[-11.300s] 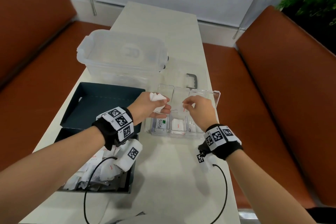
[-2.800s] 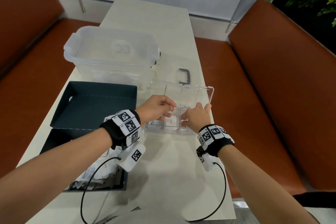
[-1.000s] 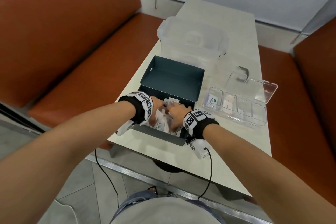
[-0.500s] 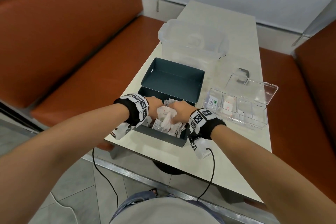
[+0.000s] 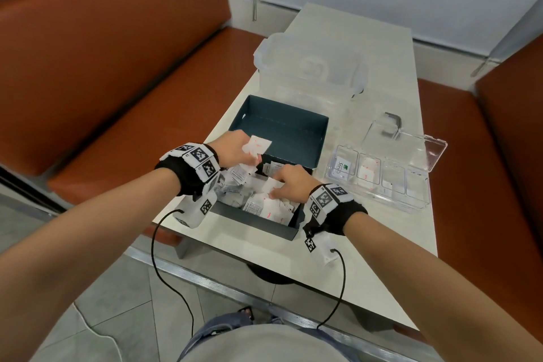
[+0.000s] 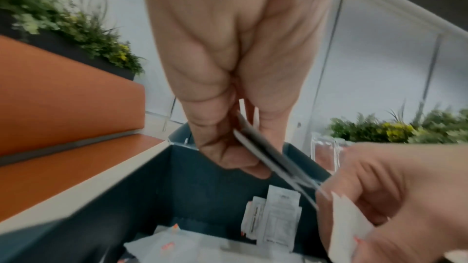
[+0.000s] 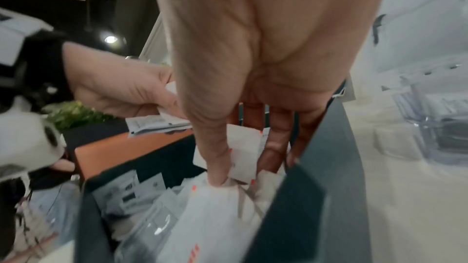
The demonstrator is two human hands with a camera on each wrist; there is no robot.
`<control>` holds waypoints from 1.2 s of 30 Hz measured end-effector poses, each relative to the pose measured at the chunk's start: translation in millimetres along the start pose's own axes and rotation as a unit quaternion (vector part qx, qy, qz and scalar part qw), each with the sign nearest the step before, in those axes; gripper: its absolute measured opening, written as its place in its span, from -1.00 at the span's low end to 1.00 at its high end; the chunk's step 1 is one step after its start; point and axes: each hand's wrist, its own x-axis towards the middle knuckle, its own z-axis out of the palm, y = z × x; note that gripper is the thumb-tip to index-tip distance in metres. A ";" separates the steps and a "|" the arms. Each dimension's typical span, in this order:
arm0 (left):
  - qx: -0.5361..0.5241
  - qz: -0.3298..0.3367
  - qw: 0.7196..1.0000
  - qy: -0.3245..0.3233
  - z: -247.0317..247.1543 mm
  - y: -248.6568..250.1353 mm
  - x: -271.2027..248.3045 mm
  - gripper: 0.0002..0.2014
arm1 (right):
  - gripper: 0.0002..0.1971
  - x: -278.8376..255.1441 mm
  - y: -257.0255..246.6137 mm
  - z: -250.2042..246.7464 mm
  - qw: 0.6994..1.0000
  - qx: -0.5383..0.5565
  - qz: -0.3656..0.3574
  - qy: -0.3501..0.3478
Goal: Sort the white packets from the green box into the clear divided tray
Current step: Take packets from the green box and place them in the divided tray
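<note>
The green box (image 5: 291, 231) sits at the table's near left edge, full of white packets (image 5: 258, 206). Above its far side my left hand (image 5: 235, 147) pinches a small stack of white packets (image 5: 258, 145), seen edge-on in the left wrist view (image 6: 263, 147). My right hand (image 5: 289, 182) reaches down into the box and pinches one white packet (image 7: 244, 153) between thumb and fingers. The clear divided tray (image 5: 379, 179) lies to the right of the box, lid open, with packets in its left compartments.
The box's dark lid (image 5: 282, 129) lies open-side-up just beyond it. A large clear lidded tub (image 5: 308, 67) stands further back. Orange benches (image 5: 102, 53) flank the table (image 5: 367, 244). Cables hang from both wrist units over the table's near edge.
My left hand has lifted out of the box with a stack of packets. The right hand has moved back down into the pile and taken hold of another packet.
</note>
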 end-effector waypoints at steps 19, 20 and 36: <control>-0.106 0.110 0.984 -0.090 -5.1 39.4 -11.5 -0.92 | -0.81 -12.6 -8.0 -45.1 0.958 0.179 -0.071 0.213; -0.114 0.105 0.985 -0.073 -6.0 39.5 -9.5 -0.89 | -0.83 -12.8 -5.2 -47.9 0.952 0.192 -0.064 0.229; -0.652 -0.017 0.757 0.037 0.7 89.6 25.2 -0.81 | -0.77 -27.0 6.0 -68.0 0.734 0.628 -0.032 0.257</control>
